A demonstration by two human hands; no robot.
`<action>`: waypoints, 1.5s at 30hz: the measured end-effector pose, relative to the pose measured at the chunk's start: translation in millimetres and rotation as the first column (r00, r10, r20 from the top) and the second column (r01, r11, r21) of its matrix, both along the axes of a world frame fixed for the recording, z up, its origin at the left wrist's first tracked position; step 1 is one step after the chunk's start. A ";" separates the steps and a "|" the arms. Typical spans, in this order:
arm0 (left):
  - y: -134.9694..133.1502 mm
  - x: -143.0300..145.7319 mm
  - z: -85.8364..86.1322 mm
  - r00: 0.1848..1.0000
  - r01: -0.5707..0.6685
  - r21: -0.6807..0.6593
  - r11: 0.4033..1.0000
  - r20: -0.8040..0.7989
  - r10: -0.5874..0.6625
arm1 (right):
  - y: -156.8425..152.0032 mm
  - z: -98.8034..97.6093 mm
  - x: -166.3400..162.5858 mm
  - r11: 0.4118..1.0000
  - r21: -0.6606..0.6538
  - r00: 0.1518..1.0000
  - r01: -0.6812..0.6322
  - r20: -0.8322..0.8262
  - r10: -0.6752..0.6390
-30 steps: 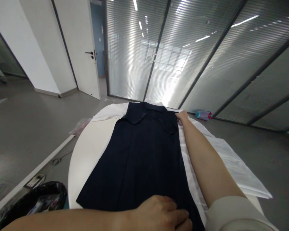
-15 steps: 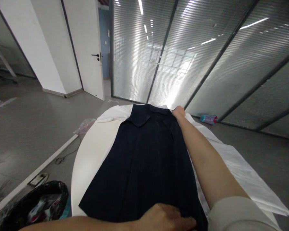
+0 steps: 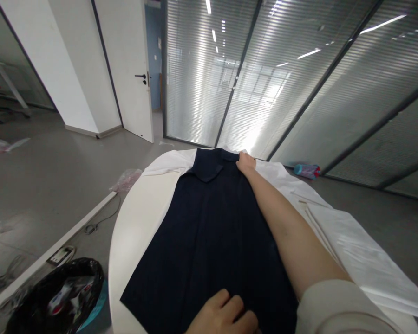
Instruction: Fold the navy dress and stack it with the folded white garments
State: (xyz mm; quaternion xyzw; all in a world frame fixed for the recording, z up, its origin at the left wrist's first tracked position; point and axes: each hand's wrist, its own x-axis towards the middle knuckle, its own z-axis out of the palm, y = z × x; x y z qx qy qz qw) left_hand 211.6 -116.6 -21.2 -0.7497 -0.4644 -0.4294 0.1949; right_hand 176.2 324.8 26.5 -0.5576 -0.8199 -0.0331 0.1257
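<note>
R hand, frame ctr – fingers closed on dark shirt; L hand, btm ctr – half-curled over it, grip unclear.

Grey floor; open door; glass partition.

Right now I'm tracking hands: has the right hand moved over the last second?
Yes: the right hand has moved left in the view, closer to the door.
</note>
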 end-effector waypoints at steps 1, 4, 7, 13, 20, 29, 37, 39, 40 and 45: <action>0.1 -0.8 -1.1 1.000 0.014 -0.003 1.000 -0.027 -0.014 | -0.4 -1.3 0.3 1.000 -0.002 1.000 0.021 -0.010 -0.021; 0.1 -3.1 -3.4 0.996 0.039 -0.068 0.997 -0.073 -0.044 | 2.5 -2.3 2.8 0.994 -0.033 0.993 0.107 -0.041 -0.108; 0.3 -4.5 -4.4 0.999 0.039 -0.094 0.995 -0.022 -0.041 | 7.6 -0.4 5.3 0.986 -0.078 0.987 0.150 -0.048 -0.154; 2.8 -5.6 -1.7 1.000 0.031 -0.010 0.999 0.001 -0.031 | 9.0 -0.5 3.0 0.996 -0.029 0.994 0.080 -0.074 -0.082; 0.3 -4.4 -10.1 0.984 -0.026 -0.045 0.999 -0.176 0.017 | 9.9 -13.6 -4.2 0.995 -0.075 0.993 0.065 -0.093 -0.072; 1.4 -5.2 -5.3 0.997 -0.021 -0.030 0.999 -0.073 0.019 | 7.4 -23.4 -10.7 0.988 -0.054 0.985 0.143 -0.091 -0.147; 2.3 -10.5 -3.6 0.995 0.081 -0.038 0.996 -0.059 -0.083 | 10.6 -34.7 -13.7 0.991 -0.123 0.997 0.057 -0.054 -0.064; 1.8 -11.0 -7.5 0.982 0.103 -0.122 0.987 -0.143 -0.120 | 12.1 -35.4 -13.5 0.989 -0.143 0.997 0.049 -0.047 -0.056; 1.5 -10.8 -9.8 0.974 0.110 -0.154 0.982 -0.179 -0.137 | 12.7 -35.9 -13.3 0.987 -0.153 0.998 0.045 -0.044 -0.052; 0.5 -6.6 -21.3 0.961 0.055 -0.189 0.981 -0.258 -0.104 | 17.3 -37.5 -11.2 0.979 -0.204 0.999 0.012 -0.034 -0.019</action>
